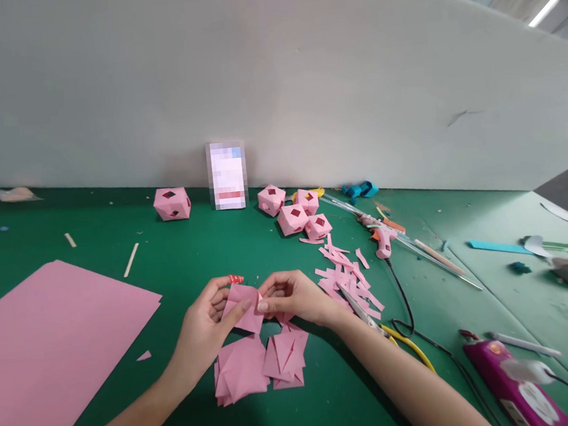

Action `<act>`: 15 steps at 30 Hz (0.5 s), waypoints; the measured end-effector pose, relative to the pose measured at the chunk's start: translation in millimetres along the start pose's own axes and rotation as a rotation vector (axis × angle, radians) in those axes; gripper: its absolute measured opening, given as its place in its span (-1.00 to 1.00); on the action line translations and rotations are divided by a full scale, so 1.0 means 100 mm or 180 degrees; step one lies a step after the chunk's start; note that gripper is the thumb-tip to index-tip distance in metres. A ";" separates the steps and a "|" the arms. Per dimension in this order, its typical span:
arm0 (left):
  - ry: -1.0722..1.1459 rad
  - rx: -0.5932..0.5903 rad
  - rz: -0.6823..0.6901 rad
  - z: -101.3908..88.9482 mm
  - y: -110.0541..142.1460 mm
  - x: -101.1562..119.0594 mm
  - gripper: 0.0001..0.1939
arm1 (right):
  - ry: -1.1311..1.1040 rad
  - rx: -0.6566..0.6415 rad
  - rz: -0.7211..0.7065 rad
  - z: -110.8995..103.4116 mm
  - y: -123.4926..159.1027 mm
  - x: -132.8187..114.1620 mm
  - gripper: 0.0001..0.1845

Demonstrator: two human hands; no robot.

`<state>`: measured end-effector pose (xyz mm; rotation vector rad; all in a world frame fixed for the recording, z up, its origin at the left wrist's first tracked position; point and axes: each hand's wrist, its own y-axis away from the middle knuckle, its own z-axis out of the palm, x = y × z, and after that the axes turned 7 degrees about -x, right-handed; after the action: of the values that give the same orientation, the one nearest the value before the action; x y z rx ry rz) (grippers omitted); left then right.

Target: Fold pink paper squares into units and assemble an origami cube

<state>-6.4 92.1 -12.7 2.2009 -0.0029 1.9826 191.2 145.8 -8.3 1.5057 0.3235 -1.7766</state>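
Note:
My left hand (192, 332) pinches a small square of pink paper (246, 314) between thumb and fingers. A red patterned wrap (237, 279) shows at one of its fingertips. On the paper's right edge, my right hand (299, 295) is closed with thumb against fingers, and the edge there looks curled or folded over. Just below lie two piles of pink squares: a left pile (241, 371) of flat-looking pieces and a right pile (285, 360) of pieces with folds and slits. Part of another pink piece shows under my right hand.
Pink paper boxes (293, 219) with cut-out openings stand near the wall, beside a propped-up blurred screen (228, 178). Paper strips (344, 267), scissors (360, 306), a glue gun (384, 240) and a purple power strip (513, 378) lie right. Large pink sheets (60, 348) cover the left.

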 end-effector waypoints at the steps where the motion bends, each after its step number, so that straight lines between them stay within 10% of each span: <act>1: -0.0019 0.0007 0.0005 0.00 0.00 0.00 -0.51 | 0.0016 0.0007 -0.0003 0.01 0.00 0.00 -0.47; 15: -0.0131 0.0038 0.0009 0.03 0.03 0.04 -0.53 | 0.0263 -0.0081 0.0142 0.05 -0.03 -0.03 -0.42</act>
<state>-3.7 89.1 -8.9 2.2500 0.0006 1.9433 185.5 145.6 -5.3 1.5596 0.3498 -1.6727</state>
